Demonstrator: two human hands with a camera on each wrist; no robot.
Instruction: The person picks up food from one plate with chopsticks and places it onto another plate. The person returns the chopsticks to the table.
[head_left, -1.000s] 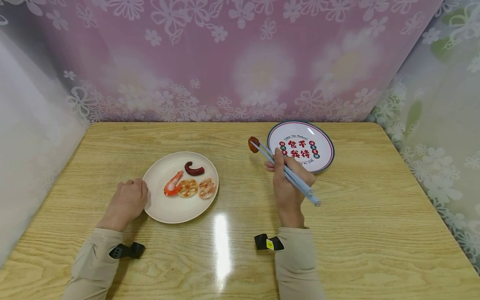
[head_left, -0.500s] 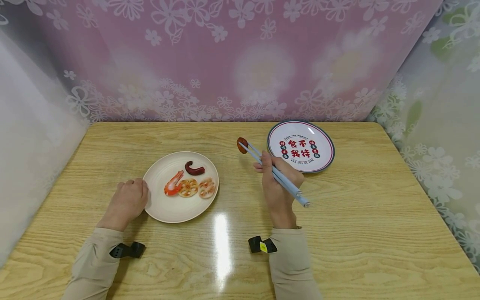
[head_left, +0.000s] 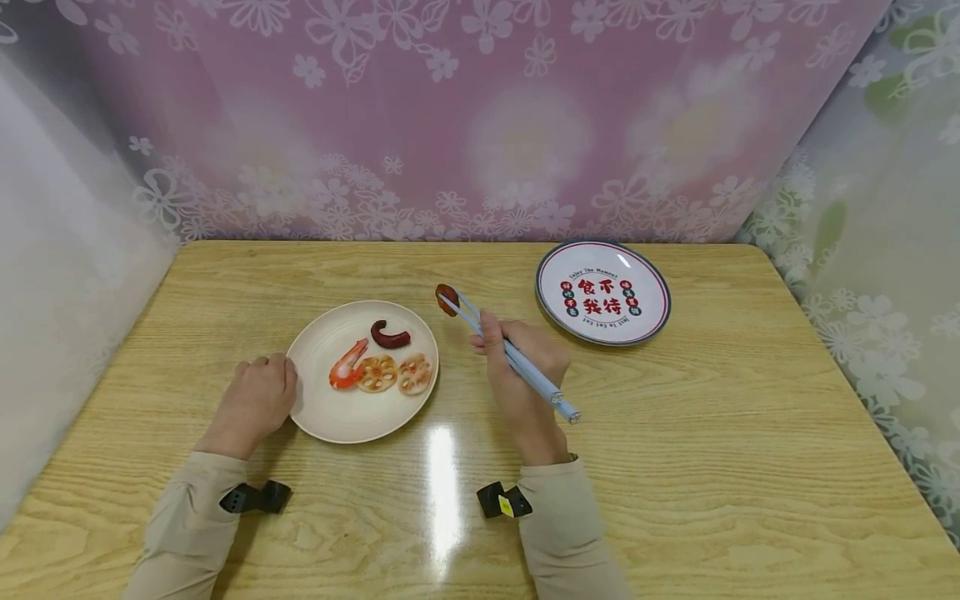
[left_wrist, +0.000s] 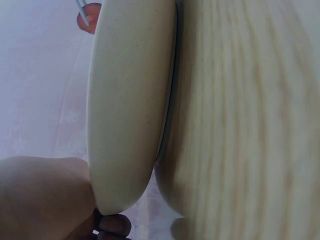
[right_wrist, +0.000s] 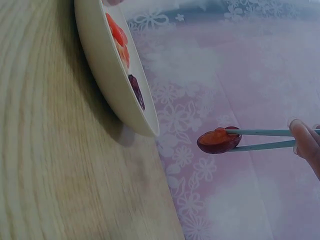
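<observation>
My right hand (head_left: pixel 525 375) holds a pair of light blue chopsticks (head_left: pixel 528 367). Their tips pinch a reddish-brown, oval piece of food (head_left: pixel 447 300), raised above the table just right of the cream plate (head_left: pixel 330 421). In the right wrist view the piece (right_wrist: pixel 219 140) sits between both sticks. On the plate lie a shrimp (head_left: pixel 348 367), a dark red curled tentacle (head_left: pixel 390 335) and two lotus root slices (head_left: pixel 377 374). My left hand (head_left: pixel 255 400) grips the plate's left rim; the left wrist view has fingertips (left_wrist: pixel 114 225) below the rim, other fingers mostly hidden.
A white oval plate (head_left: pixel 603 287) with a blue rim and red characters stands at the back right of the wooden table (head_left: pixel 720 433). Behind the table's far edge hangs a pink floral curtain (head_left: pixel 480 125), with pale curtains at both sides.
My right hand has moved left with the chopsticks and the reddish-brown piece, away from the white oval plate and nearer the cream plate. My left hand has stayed at the rim.
</observation>
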